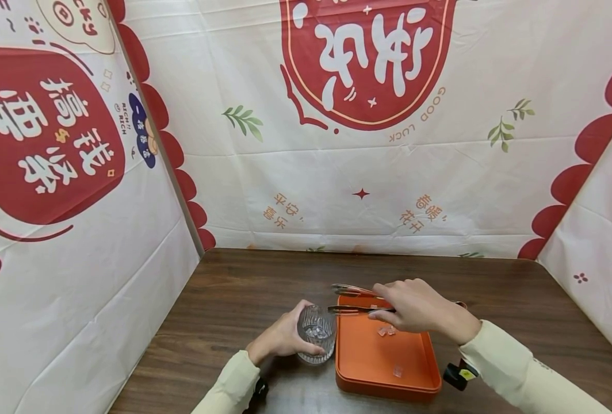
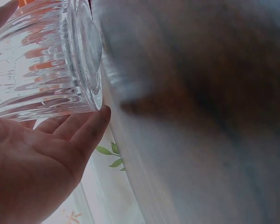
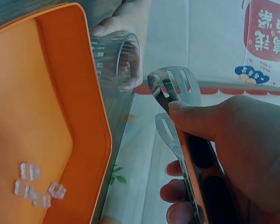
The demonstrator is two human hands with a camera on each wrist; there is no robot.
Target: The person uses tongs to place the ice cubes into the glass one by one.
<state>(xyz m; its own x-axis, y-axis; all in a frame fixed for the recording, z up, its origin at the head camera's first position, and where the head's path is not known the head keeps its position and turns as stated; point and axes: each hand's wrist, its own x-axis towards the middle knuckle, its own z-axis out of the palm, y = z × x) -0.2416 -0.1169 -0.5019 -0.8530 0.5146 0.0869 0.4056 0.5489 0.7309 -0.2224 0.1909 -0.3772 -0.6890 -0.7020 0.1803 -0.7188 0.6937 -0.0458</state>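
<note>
A dark wood-grain table (image 1: pixel 223 305) stands between white cloth sheets (image 1: pixel 326 172) on 3 sides, printed with red badges, green sprigs and scalloped red edging. On it sits a shallow orange tray (image 1: pixel 363 356) with rounded corners, small clear cubes (image 3: pixel 30 171) scattered inside. Just beside its left wall is a ribbed clear glass tumbler (image 1: pixel 317 348) containing similar pieces; the left hand (image 1: pixel 281 337) curves thumb and fingers round it. The right hand (image 1: pixel 417 306) grips slotted metal tongs (image 1: pixel 355 310), black-and-orange handled, their 2 heads apart above the tray's far left corner.
</note>
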